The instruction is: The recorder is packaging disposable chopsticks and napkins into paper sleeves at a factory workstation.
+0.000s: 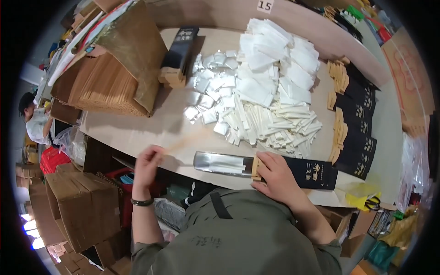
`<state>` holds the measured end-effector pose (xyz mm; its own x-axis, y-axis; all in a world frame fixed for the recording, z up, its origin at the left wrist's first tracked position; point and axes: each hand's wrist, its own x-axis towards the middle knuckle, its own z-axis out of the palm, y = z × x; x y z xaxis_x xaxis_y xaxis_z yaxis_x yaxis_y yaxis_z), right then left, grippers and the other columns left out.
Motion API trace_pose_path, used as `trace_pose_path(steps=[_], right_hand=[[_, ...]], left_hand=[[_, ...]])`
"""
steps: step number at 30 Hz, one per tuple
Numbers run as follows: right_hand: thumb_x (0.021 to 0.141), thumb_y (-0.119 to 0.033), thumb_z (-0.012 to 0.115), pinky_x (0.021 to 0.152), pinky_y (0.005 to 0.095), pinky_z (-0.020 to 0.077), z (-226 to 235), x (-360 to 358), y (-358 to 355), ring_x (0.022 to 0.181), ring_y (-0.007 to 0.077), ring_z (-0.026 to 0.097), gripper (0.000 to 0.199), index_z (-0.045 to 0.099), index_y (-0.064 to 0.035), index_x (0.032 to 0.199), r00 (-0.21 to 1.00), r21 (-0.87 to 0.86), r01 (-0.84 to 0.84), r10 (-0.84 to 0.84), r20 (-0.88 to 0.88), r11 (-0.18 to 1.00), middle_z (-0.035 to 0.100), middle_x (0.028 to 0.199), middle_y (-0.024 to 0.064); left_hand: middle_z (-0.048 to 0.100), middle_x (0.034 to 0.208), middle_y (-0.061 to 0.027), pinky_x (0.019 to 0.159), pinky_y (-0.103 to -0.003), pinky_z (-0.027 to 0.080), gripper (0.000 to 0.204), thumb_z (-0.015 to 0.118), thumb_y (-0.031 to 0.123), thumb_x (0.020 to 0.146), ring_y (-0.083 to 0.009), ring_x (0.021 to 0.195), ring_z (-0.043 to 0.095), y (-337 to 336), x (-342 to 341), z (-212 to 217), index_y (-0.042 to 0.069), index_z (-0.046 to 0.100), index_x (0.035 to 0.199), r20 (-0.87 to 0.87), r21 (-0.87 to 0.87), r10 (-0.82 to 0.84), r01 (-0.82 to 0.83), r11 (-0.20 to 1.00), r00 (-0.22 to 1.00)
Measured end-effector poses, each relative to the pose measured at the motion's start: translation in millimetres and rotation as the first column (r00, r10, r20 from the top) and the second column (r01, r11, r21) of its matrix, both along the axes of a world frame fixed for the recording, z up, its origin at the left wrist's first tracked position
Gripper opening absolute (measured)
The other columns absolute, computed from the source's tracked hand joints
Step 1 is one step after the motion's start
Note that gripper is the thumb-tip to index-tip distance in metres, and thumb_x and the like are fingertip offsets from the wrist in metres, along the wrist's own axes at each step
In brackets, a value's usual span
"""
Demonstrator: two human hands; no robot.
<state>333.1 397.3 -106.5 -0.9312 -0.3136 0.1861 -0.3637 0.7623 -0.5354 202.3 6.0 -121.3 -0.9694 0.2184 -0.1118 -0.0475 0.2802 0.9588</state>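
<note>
Near the front edge of the table, my right hand [274, 176] is closed on the kraft-brown end of a long black paper sleeve [310, 174]. From the sleeve's left end extends a narrow, shiny silver tray-like piece [201, 161] with white slim paper packets [229, 163] lying in it. To the left, my left hand [147, 166] has its fingers pinched together at one end of a tan strip [190, 140], smeared by motion. Just beyond lie a pile of white slim packets [275, 126], small clear-and-silver sachets [211, 85] and flat white packets [261, 50].
A cardboard box [133, 41] packed with brown card pieces [103, 85] stands at the far left. Black sleeves with brown ends are stacked at the right [355, 119] and at the back [181, 50]. Yellow plastic [362, 197] lies at the right front. Another person [39, 121] is at far left.
</note>
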Motion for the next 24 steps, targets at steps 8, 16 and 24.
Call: trace_pose_path(steps=[8,16,24], right_hand=[[0.071,-0.020,0.080,0.101,0.0458,0.0444,-15,-1,2,0.122,0.0382,0.052,0.035,0.063,-0.0007,0.095,1.000,0.060,-0.008,0.009,-0.013,0.998,0.055,0.132,0.0199],[0.070,-0.022,0.081,0.098,0.0460,0.0453,-14,-6,-18,0.120,0.0388,0.052,0.043,0.062,-0.0009,0.103,0.997,0.064,0.078,-0.079,0.000,0.995,0.055,0.130,0.0205],[0.068,-0.015,0.078,0.090,0.0449,0.0485,2,-17,-10,0.106,0.0368,0.058,0.045,0.063,-0.0080,0.110,0.998,-0.042,0.054,-0.054,-0.011,0.998,0.058,0.116,0.0193]], left_hand=[[0.067,0.087,-0.0103,0.071,-0.030,0.052,0.007,0.070,-0.001,0.083,-0.0183,0.078,0.065,77,0,1,-0.002,0.067,0.089,0.019,-0.353,-0.345,0.329,0.876,0.938],[0.065,0.095,-0.0092,0.081,-0.033,0.055,0.018,0.074,0.002,0.081,-0.0225,0.088,0.067,162,27,-14,0.003,0.073,0.100,-0.234,-0.302,-0.231,0.155,0.941,0.944],[0.057,0.119,-0.0173,0.088,-0.039,0.050,0.074,0.084,0.018,0.071,-0.0314,0.100,0.060,161,31,24,0.006,0.050,0.136,-0.368,-0.466,-0.576,0.391,0.794,0.730]])
